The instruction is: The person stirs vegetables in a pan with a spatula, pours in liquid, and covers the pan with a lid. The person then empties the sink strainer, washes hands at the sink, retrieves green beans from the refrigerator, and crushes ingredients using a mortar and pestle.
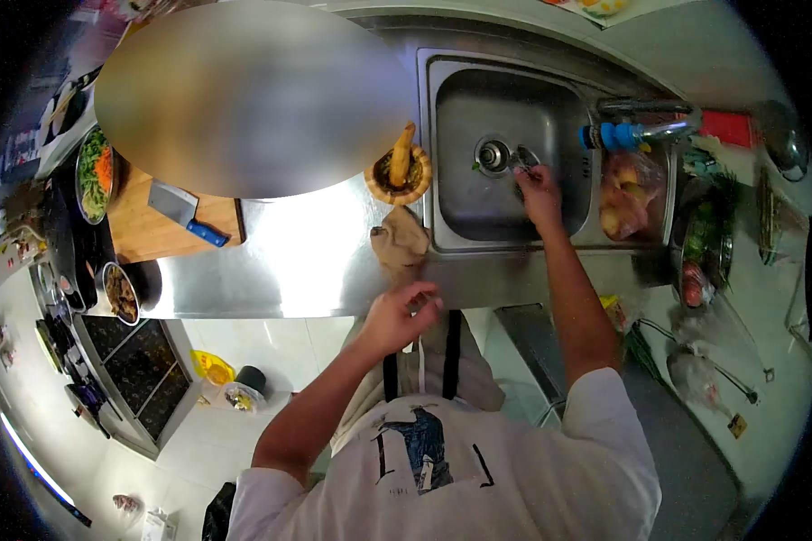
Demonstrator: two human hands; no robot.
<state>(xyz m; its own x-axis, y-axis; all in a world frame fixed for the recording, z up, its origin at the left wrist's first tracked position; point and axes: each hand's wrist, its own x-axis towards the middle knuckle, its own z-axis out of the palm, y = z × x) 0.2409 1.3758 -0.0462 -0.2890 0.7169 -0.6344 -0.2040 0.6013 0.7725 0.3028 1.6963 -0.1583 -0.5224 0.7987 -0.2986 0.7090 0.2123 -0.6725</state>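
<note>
My right hand (539,192) reaches over the sink (478,223), its fingers closed on a small shiny item (522,159) beside the drain (492,157); what exactly it is I cannot make out. Bits of green lie near the drain. Close to my body, just off the counter's front edge, is my left hand (403,317), fingers curled and apart with nothing visible in them. A brown cloth (400,238) hangs at the counter edge above that hand. Behind the cloth stands a wooden mortar (410,188) with a pestle (401,155) leaning in it.
At the left are a cutting board (140,216) with a blue-handled cleaver (173,202), a bowl of chopped vegetables (93,176) and a bowl of brown food (121,294). A plastic bag (630,194) and a faucet (663,129) are right of the basin. A blurred patch hides the back left.
</note>
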